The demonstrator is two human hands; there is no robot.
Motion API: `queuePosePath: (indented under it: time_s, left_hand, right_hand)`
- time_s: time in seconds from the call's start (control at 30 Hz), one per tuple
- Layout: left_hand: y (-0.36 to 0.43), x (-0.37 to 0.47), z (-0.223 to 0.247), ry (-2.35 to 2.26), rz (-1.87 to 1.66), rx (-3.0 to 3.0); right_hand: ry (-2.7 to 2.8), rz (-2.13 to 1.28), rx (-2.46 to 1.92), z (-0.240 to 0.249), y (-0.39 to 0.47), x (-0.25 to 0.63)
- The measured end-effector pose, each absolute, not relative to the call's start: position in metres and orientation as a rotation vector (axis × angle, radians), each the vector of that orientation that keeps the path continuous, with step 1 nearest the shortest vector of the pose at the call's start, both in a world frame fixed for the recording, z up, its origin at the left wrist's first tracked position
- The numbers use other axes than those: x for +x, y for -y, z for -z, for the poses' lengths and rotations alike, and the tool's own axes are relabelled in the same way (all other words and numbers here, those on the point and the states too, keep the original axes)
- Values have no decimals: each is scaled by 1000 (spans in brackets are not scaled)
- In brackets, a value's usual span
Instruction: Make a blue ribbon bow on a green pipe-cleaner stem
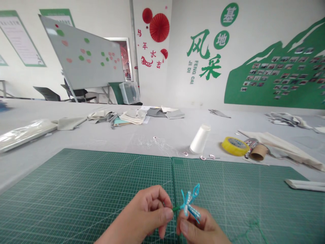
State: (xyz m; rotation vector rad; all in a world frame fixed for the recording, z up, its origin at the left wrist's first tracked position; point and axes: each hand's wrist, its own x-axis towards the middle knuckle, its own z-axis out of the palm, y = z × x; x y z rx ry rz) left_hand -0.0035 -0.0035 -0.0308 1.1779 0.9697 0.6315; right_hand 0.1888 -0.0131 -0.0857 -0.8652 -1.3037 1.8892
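Between the thumb and fingers of my left hand (149, 211) is the green-wrapped stem (175, 208) of a small blue flower (188, 204) with white beads along its looped petals. The flower points to the right, above the green cutting mat (106, 189). My right hand (199, 225) is closed just below the flower head, thumb pressed toward the curled fingers. Lower petals overlap its index finger. Whatever is inside that pinch is hidden. A loose green strand (254, 227) lies on the mat to the right.
Beyond the mat stand a white thread cone (200, 139) and a yellow tape roll (235, 146), with a cardboard tube (259, 152) beside it. Fabric pieces (133, 116) lie farther back. A clear plastic-wrapped roll (27, 134) is at left, a whiteboard (83, 51) behind the table.
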Motion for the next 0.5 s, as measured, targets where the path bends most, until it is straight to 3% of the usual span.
queuePosePath:
  time_s: [0.5]
  left_hand:
    - [20,-2,34,-1021,-312,1223]
  right_hand:
    - [1385,-2084,-864,83,0,202]
